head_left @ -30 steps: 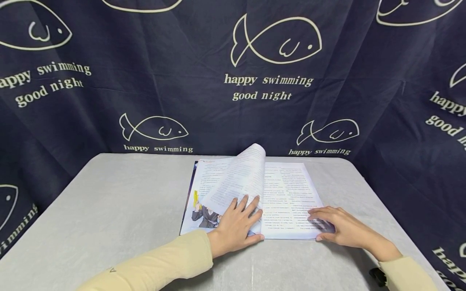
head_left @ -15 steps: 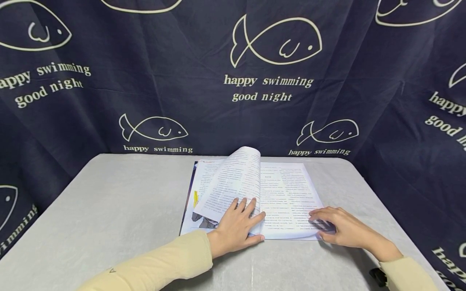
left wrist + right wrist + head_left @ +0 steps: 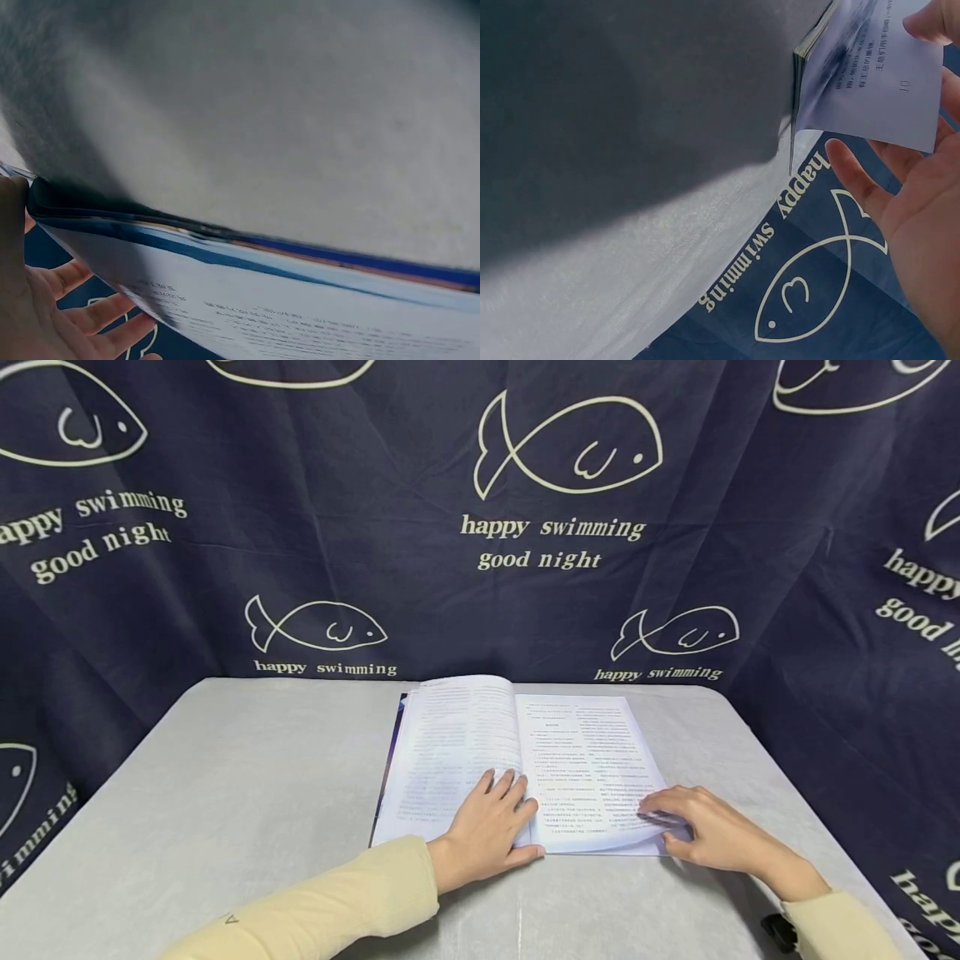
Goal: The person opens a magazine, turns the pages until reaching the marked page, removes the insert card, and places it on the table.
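An open magazine (image 3: pixel 577 752) with printed text lies on the table, its dark blue cover edge showing at the left. My left hand (image 3: pixel 486 831) rests near the centre fold at the front, fingers spread over the left page (image 3: pixel 438 752). In the left wrist view, those fingers (image 3: pixel 105 313) lie along the printed sheet beside the fold. At the front right corner, my right hand (image 3: pixel 708 831) pinches a page, which bows up from the sheets below. Seen in the right wrist view, this page (image 3: pixel 889 97) passes between the thumb (image 3: pixel 930 22) and the fingers behind it.
A light grey table (image 3: pixel 247 793) carries the magazine. Behind and at both sides hangs a dark blue curtain (image 3: pixel 420 485) with white fish and lettering. A small black object (image 3: pixel 780 932) shows at the right sleeve.
A page that stood curled over the fold has come down flat on the left side, covering the picture there. The right hand has lifted the front right page corner; the left hand has barely moved.
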A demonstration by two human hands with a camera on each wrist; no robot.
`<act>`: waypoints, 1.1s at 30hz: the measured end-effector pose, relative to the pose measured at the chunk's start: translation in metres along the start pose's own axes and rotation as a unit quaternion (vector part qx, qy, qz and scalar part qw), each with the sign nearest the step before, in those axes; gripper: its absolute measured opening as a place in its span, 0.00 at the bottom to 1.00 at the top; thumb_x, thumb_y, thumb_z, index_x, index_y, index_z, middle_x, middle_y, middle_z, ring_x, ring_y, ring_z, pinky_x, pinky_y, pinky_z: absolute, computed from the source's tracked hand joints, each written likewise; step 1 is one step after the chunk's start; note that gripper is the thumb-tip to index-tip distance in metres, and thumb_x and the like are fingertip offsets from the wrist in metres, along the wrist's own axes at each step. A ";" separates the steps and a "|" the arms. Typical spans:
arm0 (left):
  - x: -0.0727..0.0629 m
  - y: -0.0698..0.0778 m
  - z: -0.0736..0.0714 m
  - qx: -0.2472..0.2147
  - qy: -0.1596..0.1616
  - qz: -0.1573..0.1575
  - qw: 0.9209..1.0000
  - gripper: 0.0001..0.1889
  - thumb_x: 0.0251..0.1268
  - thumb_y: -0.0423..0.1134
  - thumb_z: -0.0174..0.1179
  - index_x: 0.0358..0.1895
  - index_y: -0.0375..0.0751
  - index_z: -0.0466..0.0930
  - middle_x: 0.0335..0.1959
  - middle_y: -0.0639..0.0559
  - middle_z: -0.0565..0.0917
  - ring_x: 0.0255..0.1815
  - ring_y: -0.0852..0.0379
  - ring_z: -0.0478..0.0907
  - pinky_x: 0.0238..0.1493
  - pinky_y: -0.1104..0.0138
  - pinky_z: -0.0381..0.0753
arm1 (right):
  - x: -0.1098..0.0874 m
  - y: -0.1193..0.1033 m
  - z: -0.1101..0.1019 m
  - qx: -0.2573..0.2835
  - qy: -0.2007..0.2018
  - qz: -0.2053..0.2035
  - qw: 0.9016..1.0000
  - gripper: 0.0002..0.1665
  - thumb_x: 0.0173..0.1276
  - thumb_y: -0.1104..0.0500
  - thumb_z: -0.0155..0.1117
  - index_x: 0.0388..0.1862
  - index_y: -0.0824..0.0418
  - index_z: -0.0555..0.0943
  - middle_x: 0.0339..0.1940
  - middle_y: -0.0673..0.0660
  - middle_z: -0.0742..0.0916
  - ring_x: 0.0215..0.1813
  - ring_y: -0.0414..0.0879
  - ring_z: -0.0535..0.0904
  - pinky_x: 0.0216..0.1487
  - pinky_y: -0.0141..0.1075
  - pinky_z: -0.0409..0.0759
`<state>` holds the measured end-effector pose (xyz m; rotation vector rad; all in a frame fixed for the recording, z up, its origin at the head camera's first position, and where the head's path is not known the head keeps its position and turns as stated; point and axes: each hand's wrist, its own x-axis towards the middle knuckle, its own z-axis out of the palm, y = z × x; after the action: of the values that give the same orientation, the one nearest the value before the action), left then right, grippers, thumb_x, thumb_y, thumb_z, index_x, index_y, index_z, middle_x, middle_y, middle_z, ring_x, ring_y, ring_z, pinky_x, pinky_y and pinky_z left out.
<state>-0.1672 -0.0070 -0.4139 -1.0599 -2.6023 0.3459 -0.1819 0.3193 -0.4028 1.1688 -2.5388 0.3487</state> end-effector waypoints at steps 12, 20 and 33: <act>0.000 0.003 0.001 -0.003 0.007 -0.003 1.000 0.33 0.61 0.70 0.34 0.55 0.50 0.70 0.57 0.46 0.73 0.57 0.44 0.71 0.58 0.52 0.67 | 0.001 0.002 -0.002 -0.042 0.026 0.016 0.999 0.23 0.33 0.60 0.72 0.36 0.57 0.83 0.36 0.45 0.85 0.39 0.42 0.80 0.42 0.35 0.70; 0.002 0.006 0.001 -0.021 0.016 -0.007 1.000 0.35 0.59 0.71 0.36 0.57 0.49 0.69 0.55 0.46 0.74 0.53 0.41 0.73 0.55 0.51 0.69 | 0.003 0.004 -0.005 -0.058 0.059 0.021 0.996 0.24 0.33 0.57 0.72 0.36 0.57 0.82 0.35 0.48 0.85 0.38 0.45 0.79 0.43 0.36 0.68; 0.009 0.011 -0.001 -0.010 -0.018 -0.008 1.000 0.38 0.58 0.73 0.33 0.61 0.49 0.67 0.58 0.45 0.73 0.53 0.37 0.74 0.55 0.49 0.69 | 0.007 0.006 -0.012 -0.062 0.092 0.032 0.993 0.23 0.34 0.56 0.73 0.35 0.56 0.82 0.35 0.49 0.85 0.39 0.45 0.79 0.43 0.35 0.64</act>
<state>-0.1656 0.0071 -0.4155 -1.0474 -2.6511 0.3388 -0.1890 0.3222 -0.3897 0.9657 -2.4044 0.2957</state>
